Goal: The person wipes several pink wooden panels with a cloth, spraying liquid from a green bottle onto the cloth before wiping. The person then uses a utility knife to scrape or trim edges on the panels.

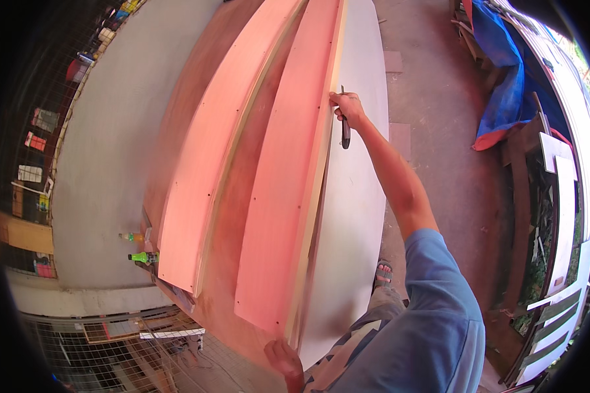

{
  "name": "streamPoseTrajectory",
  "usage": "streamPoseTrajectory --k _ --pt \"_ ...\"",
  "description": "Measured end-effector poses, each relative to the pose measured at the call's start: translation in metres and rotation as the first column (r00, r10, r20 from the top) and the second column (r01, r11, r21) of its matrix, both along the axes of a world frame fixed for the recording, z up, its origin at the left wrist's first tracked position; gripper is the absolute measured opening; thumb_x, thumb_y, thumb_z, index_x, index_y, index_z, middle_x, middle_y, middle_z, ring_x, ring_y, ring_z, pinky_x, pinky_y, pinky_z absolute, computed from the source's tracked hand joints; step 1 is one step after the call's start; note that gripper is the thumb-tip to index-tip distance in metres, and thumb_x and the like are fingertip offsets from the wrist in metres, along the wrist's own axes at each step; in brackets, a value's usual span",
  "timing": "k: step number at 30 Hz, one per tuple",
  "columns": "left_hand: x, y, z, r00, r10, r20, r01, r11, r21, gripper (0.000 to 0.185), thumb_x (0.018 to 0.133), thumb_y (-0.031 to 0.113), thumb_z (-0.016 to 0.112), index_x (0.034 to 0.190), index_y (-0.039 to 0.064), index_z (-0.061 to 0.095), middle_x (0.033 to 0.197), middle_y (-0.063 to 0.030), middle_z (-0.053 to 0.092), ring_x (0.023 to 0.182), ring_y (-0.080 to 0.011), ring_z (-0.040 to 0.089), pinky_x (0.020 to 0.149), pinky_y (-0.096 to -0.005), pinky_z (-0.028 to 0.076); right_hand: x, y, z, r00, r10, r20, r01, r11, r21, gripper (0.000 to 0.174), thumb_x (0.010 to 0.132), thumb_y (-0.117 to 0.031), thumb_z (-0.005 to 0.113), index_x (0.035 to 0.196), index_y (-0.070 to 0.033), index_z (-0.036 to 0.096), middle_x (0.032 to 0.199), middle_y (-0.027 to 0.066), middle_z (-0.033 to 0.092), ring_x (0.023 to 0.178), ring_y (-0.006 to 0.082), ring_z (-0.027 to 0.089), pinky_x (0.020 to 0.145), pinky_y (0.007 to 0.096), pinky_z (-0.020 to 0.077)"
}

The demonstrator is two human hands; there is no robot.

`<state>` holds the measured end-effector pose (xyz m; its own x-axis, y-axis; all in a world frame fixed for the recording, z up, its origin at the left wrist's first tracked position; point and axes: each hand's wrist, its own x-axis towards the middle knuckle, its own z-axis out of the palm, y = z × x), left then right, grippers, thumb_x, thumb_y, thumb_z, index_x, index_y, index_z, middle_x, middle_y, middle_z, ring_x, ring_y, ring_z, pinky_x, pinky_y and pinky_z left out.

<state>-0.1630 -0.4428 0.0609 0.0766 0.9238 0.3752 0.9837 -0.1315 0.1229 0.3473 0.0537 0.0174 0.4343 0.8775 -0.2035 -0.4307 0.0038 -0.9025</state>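
My right hand (350, 109) grips a dark tool that looks like a utility knife (345, 132), with its thin tip pointing away from me. The thumb and fingertips of that hand touch the pale edge strip of a long pink-lit panel (275, 196), which has small dark dots along its sides. My left hand (282, 358) is at the near end of the same panel, fingers loosely curled; whether it grasps anything is not clear. To the left lies a second long panel (191, 196) with a curved outline. A white sheet (349, 216) extends along the right side, under my right forearm.
Both panels lie on a brown board surface (246, 172). A green-capped bottle (143, 257) and an orange one (132, 237) are at its left edge. Wire mesh (113, 358) and stored items are at left; a blue tarp (501, 83) and stacked boards (560, 221) at right.
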Motion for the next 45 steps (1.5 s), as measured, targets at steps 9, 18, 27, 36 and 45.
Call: streamPoseTrajectory --k 9,18,27,36,45 --pt "0.003 0.002 0.009 0.985 0.028 0.171 -0.012 0.995 -0.096 0.010 0.089 -0.002 0.072 0.097 -0.001 0.066 0.095 -0.0163 0.065 0.084 -0.0326 0.065 0.073 -0.0414 0.055 0.033 0.001 -0.014 0.902 0.196 0.385 -0.228 0.973 0.040 0.027 0.089 -0.023 0.069 0.071 -0.005 0.062 0.063 0.0042 0.059 0.056 0.0138 0.057 0.050 0.0321 0.0440" --pt "-0.011 -0.002 -0.007 0.700 0.368 0.612 -0.150 0.914 -0.377 0.016 0.096 0.010 0.070 0.106 -0.002 0.068 0.093 -0.0097 0.068 0.083 -0.0161 0.066 0.070 -0.0313 0.055 0.011 0.023 -0.014 0.894 0.155 0.420 -0.084 0.979 -0.184 0.026 0.093 -0.023 0.067 0.080 -0.001 0.063 0.069 0.0057 0.061 0.056 0.0140 0.054 0.051 0.0313 0.0450" --pt "-0.021 0.014 0.014 0.260 0.561 0.786 0.037 0.808 -0.589 0.021 0.098 0.010 0.069 0.115 -0.004 0.071 0.094 -0.0089 0.071 0.080 -0.0136 0.069 0.074 -0.0280 0.058 -0.014 -0.216 -0.176 0.959 0.276 -0.070 -0.278 0.851 -0.446 0.020 0.094 -0.016 0.059 0.084 0.001 0.062 0.058 0.0041 0.052 0.047 0.0160 0.047 0.046 0.0290 0.0370" --pt "-0.038 0.037 0.021 0.824 -0.170 0.541 0.400 0.850 -0.342 0.055 0.084 0.005 0.078 0.136 0.014 0.066 0.114 -0.0073 0.061 0.087 -0.0252 0.064 0.073 -0.0349 0.057 -0.072 -0.648 -0.242 0.958 -0.284 0.030 0.121 0.306 -0.944 0.015 0.090 -0.004 0.046 0.096 0.006 0.054 0.080 0.0216 0.061 0.052 0.0220 0.050 0.047 0.0349 0.0440" --pt "-0.060 0.062 0.021 0.686 -0.590 0.425 0.667 0.744 -0.043 0.052 0.076 0.016 0.086 0.125 0.011 0.069 0.110 -0.0054 0.062 0.090 -0.0228 0.065 0.073 -0.0357 0.058 -0.090 -0.691 -0.191 0.958 -0.248 0.144 0.217 0.301 -0.929 0.017 0.086 -0.003 0.050 0.102 0.005 0.050 0.083 0.0211 0.063 0.052 0.0199 0.053 0.044 0.0337 0.0426"
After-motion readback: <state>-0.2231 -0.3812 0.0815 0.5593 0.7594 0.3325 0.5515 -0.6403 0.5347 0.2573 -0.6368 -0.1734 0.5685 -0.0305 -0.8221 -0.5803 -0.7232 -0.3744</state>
